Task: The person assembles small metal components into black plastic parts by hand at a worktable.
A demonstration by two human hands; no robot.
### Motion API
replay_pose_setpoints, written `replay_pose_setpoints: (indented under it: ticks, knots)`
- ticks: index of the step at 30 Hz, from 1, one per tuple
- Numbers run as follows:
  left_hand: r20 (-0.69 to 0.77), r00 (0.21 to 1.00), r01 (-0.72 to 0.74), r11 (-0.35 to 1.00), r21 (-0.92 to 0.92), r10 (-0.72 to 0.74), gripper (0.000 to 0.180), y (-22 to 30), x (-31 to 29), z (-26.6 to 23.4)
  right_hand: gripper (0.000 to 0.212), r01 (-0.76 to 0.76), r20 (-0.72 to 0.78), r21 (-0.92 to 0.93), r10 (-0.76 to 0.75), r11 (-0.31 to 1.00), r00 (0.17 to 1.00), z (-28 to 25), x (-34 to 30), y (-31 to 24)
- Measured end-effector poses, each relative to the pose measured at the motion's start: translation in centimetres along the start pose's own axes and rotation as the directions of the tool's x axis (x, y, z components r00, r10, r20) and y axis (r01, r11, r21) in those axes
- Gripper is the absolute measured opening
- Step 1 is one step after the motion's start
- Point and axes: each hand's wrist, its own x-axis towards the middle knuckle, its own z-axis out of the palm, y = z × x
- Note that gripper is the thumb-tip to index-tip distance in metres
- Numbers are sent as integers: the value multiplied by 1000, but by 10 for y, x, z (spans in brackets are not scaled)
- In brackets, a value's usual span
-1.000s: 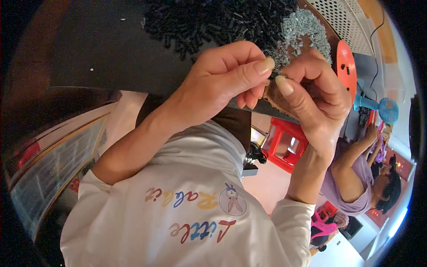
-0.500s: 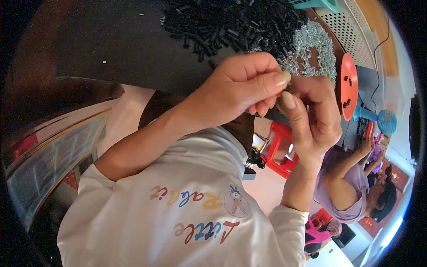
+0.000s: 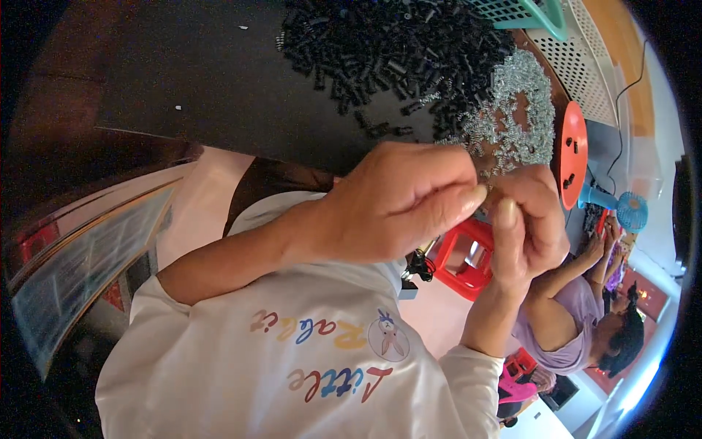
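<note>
My left hand [image 3: 409, 205] has its thumb pressed against the curled forefinger, and the other fingers are tucked out of sight. Meeting it tip to tip is my right hand [image 3: 532, 228], its thumb and forefinger also pinched. Anything between the fingertips is too small and too covered to name. Beyond the hands, a big heap of short black ribbed plastic tubes [image 3: 395, 62] lies on the dark table [image 3: 197, 80]. Against its right side spreads a pile of small silver coil springs [image 3: 530, 110].
A round orange dish [image 3: 574, 157] holding a few black pieces stands at the right, near a blue handheld fan [image 3: 630, 212]. Green [image 3: 545, 18] and white perforated baskets [image 3: 585, 73] are at the back right. A red stool [image 3: 468, 260] stands below; a co-worker in purple [image 3: 559, 322] sits right.
Both hands have come slightly nearer my body and to the right, staying fingertip to fingertip. My left hand has turned, and its lower fingers have gone out of view.
</note>
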Motion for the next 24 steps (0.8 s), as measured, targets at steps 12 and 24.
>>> replay_pose_setpoints:
  ticks: [12,24]
  knots:
    - [38,996,88,987,-138,-83,22,-9,-27,2,16,25,277,-192,30,981,960,22,32,29]
    - [2,996,90,990,-110,-91,24,-12,-33,0,18,185,579,-341,50,922,814,38,47,17]
